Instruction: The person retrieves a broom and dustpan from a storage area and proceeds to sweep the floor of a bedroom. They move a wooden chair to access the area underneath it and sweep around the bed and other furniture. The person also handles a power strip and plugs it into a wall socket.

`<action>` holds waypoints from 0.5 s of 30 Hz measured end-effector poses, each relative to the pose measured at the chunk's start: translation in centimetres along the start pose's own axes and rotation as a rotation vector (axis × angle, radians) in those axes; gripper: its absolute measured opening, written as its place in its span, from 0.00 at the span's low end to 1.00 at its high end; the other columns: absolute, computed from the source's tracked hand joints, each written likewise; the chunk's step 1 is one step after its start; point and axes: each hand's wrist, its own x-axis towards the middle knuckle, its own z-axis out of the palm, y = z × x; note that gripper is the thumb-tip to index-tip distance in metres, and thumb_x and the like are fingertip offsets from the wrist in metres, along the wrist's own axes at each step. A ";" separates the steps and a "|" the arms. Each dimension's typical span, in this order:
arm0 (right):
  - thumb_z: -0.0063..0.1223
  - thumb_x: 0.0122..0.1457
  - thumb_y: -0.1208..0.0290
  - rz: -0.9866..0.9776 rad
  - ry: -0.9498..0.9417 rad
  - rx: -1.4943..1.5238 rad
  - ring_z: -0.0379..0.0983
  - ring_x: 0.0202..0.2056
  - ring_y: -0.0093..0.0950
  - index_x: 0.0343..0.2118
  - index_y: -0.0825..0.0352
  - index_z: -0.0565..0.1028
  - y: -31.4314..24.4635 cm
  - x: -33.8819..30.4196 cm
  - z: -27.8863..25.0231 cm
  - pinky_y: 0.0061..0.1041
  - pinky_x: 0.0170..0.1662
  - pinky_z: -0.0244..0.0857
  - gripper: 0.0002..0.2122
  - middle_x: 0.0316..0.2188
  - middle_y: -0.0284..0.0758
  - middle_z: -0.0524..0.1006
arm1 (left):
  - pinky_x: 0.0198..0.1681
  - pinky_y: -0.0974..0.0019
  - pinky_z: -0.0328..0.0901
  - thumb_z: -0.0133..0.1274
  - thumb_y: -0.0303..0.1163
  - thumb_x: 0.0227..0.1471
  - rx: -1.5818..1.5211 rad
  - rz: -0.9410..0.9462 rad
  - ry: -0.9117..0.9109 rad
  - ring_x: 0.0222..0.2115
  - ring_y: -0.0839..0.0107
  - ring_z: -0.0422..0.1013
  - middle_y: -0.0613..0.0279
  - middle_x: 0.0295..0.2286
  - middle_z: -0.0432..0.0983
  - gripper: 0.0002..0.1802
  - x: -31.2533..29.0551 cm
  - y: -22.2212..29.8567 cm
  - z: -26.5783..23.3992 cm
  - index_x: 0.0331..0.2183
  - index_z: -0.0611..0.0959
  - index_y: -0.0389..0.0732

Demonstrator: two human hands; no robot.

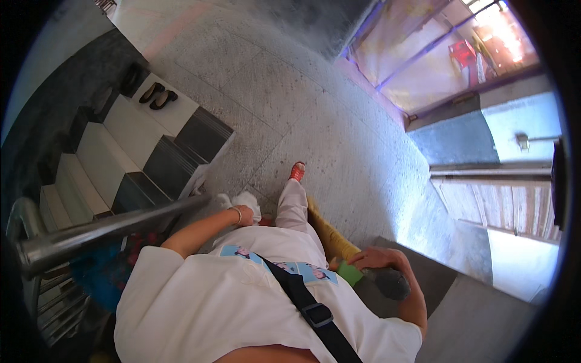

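Note:
My left hand [244, 215], with a bracelet at the wrist, is closed on a crumpled white cloth [247, 202] beside my left hip. On my right side, my right hand [374, 258] bends inward with its fingers curled down. Those fingers meet the top of a long yellow thing [330, 233] and a green piece [349, 273]; what exactly they grip is hidden. A dark grey rounded thing [392, 284] sits just under the right wrist. One red shoe [297, 171] shows ahead of me on the grey floor.
A metal handrail [115, 230] runs along my left. Beyond it are black-and-white steps [91, 166], with a pair of dark shoes [158, 95] on the top one. Textured grey paving [254, 91] stretches ahead. To the right stand a translucent sheeted frame [411, 66] and a pale slatted panel [493, 202].

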 end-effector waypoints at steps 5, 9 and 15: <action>0.47 0.45 0.66 0.049 0.280 -0.201 0.71 0.33 0.27 0.43 0.57 0.73 -5.0 1.5 -14.8 0.25 0.42 0.61 0.19 0.31 0.38 0.76 | 0.39 0.59 0.64 0.46 0.45 0.40 -0.139 -0.111 0.015 0.34 0.52 0.71 0.45 0.32 0.74 0.22 4.4 -5.3 -5.0 0.28 0.81 0.34; 0.49 0.44 0.68 -0.109 0.443 -0.007 0.71 0.32 0.27 0.46 0.60 0.70 -8.5 4.2 -26.4 0.24 0.40 0.62 0.22 0.32 0.39 0.74 | 0.37 0.57 0.64 0.47 0.48 0.38 -0.320 -0.223 0.121 0.31 0.51 0.71 0.44 0.29 0.74 0.24 5.5 -9.3 -11.0 0.27 0.81 0.35; 0.55 0.41 0.71 -0.285 0.764 0.150 0.70 0.25 0.29 0.50 0.72 0.60 -11.9 13.7 -38.7 0.26 0.30 0.66 0.29 0.31 0.41 0.71 | 0.37 0.58 0.64 0.47 0.47 0.38 -0.621 -0.489 0.543 0.32 0.51 0.70 0.41 0.29 0.73 0.25 5.1 -13.3 -19.9 0.27 0.79 0.32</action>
